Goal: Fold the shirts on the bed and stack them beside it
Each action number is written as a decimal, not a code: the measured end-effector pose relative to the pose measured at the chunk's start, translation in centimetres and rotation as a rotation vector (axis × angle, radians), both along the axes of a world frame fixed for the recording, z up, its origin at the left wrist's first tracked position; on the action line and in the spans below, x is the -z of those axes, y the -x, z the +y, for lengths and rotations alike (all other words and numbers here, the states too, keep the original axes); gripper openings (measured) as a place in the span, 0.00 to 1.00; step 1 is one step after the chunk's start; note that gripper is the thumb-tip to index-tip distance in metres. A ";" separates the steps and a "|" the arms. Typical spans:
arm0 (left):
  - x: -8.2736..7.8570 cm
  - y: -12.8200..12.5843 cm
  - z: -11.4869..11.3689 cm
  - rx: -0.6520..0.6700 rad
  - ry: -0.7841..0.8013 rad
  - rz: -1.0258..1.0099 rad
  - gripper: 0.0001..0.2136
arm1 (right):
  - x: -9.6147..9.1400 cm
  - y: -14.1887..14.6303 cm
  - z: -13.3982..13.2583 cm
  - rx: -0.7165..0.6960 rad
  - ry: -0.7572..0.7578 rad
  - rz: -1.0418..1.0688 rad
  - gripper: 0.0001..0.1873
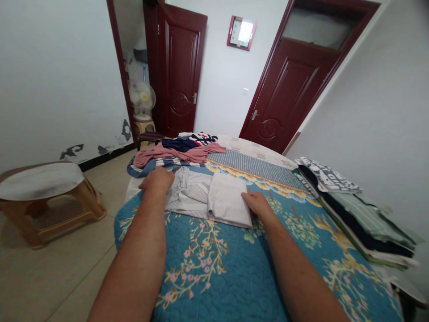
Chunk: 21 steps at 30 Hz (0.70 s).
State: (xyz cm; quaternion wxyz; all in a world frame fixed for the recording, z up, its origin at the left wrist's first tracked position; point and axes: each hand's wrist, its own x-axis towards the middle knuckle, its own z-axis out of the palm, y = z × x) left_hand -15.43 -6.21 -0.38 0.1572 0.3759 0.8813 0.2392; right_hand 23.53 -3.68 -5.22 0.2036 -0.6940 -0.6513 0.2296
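Note:
A pale striped shirt [208, 197] lies partly folded on the blue flowered bedspread [234, 268]. My left hand [157, 180] is closed, its fingers curled over the shirt's left edge. At the shirt's right edge rests my right hand [255, 203], its fingers pinching the folded cloth.
Unfolded clothes [181, 154], pink, navy and striped, lie heaped at the far end of the bed. A stack of folded clothes [351, 205] sits along the right side by the wall. A wooden stool [43, 197] stands on the floor at left. Two dark red doors [181, 71] are ahead.

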 end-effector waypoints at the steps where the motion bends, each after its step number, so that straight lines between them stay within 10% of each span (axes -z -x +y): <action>1: 0.2 0.1 0.1 0.030 0.013 0.012 0.28 | 0.0 0.2 0.1 -0.007 -0.012 -0.022 0.20; 7: 1.0 0.2 0.8 0.135 0.084 0.046 0.29 | 0.4 0.7 0.1 0.062 -0.127 -0.008 0.16; 14: 3.0 1.3 2.0 0.259 0.049 0.157 0.30 | 1.4 1.6 -0.5 0.111 0.049 0.622 0.17; 21: 2.8 1.1 2.3 0.296 -0.087 0.188 0.19 | 1.0 1.6 0.4 0.063 -0.160 0.333 0.19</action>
